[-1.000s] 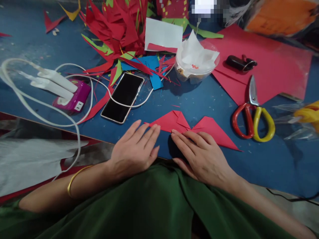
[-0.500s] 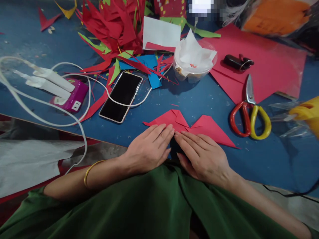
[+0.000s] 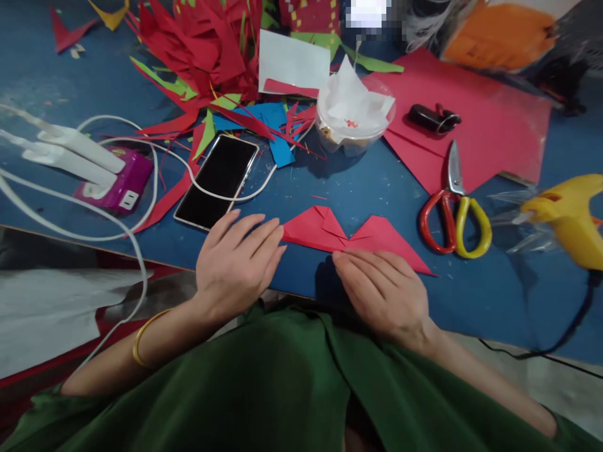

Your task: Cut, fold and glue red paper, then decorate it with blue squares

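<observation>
A folded red paper (image 3: pixel 386 242) lies on the blue table in front of me, its top edge dipping in a V near the middle. My left hand (image 3: pixel 240 260) is palm down at the paper's left tip, its fingers spread a little and holding nothing. On the lower edge, right of the middle, rest the fingertips of my right hand (image 3: pixel 384 292); this hand lies flat with its fingers side by side, its thumb hidden.
Scissors (image 3: pixel 455 207) and a yellow glue gun (image 3: pixel 570 216) lie to the right. A phone (image 3: pixel 217 179), white cables and a purple power adapter (image 3: pixel 125 179) are at left. Behind stand a plastic cup (image 3: pixel 353 119), red paper sheets (image 3: pixel 494 119) and a heap of scraps (image 3: pixel 207 50).
My left hand has slid left from the middle of the paper's lower edge to its left tip. My right hand stays at the lower edge. The view has shifted slightly.
</observation>
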### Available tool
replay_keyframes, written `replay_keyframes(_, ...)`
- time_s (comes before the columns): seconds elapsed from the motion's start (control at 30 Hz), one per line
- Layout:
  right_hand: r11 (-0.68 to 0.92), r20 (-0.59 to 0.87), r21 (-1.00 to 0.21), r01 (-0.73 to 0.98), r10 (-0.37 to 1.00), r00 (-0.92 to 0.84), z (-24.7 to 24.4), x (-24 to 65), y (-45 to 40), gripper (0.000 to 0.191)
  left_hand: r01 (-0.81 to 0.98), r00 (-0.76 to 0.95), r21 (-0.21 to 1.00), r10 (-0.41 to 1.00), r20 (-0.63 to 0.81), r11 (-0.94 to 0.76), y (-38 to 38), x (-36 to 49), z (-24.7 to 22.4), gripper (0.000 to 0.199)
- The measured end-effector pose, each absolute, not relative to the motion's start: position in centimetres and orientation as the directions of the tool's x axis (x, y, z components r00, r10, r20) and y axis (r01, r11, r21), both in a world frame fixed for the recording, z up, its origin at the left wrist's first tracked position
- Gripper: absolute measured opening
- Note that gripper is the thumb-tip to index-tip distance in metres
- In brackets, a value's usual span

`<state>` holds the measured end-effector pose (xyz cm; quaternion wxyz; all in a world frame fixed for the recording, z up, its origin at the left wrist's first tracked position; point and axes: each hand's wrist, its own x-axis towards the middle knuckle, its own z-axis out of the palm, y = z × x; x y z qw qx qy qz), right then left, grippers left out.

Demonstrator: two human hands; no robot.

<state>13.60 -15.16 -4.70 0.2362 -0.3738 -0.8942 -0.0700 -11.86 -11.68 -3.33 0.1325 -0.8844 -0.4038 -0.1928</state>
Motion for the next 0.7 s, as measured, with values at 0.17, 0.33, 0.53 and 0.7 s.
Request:
replay_keyframes(0.17,0.552,0.482,-0.024,0.833,0.736,-0.474,-4.4,15.0,-15.6,0.017,0.525,0.789,0.007,0.489,0.372,-0.851,-9.6,-9.6,-3.1,0.024)
replay_keyframes(0.33,0.565,0.464,0.02,0.825,0.725,-0.508,-4.0,15.1,-15.3,0.014,0.428,0.867,0.003,0.411,0.28,-0.904,-8.7,-8.5,-2.9,0.034)
replay_keyframes(0.53,0.57,0.456,0.088,0.817,0.706,-0.541,-3.7,14.7,-14.5,0.01,0.454,0.871,-0.005,0.444,0.209,-0.891,-8.7,-7.8,-2.7,0.032)
replay_keyframes(0.7,0.525,0.466,-0.009,0.851,0.755,-0.461,-4.1,14.8,-14.5,0.013,0.521,0.822,0.017,0.507,0.26,-0.853,-8.9,-7.0,-3.0,0.023)
